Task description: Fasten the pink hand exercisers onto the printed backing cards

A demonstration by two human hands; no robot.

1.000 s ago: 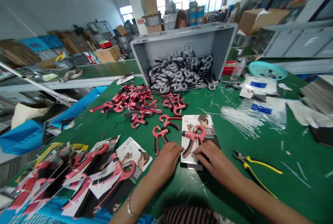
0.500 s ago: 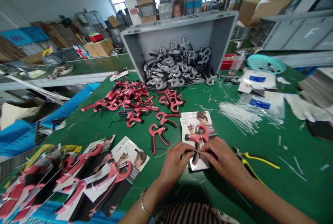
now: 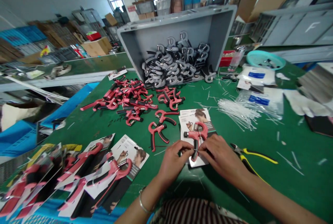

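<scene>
One backing card (image 3: 191, 117) lies on the green worktop (image 3: 299, 140) right in front of me, with one pink gripper (image 3: 195, 135) on top of it. My left hand (image 3: 173, 159) has its fingers curled and its tips pinched at the gripper's lower handle. My right hand (image 3: 221, 158) does the same from the other side. Both are nearly closed and the fingertips meet at the handle. I can't tell if something thin is pinched between them too.

Two loose pink grippers (image 3: 157, 132) lie just left of the card. Behind them is a big pink pile (image 3: 130, 97), too tangled to count, and a smaller cluster (image 3: 171, 98) beside it. One grey crate (image 3: 145, 38) is tipped toward me at the far edge, full of grey grippers (image 3: 177, 66), also not countable.

One pair of yellow-handled pliers (image 3: 253, 154) sits just right of my right hand. There is one spread of white cable ties (image 3: 236, 111) further back on the right. Two finished carded grippers (image 3: 122, 166) are clear near my left arm, and more overlap further left, blurred. There is one teal bowl (image 3: 265, 60) far right.
</scene>
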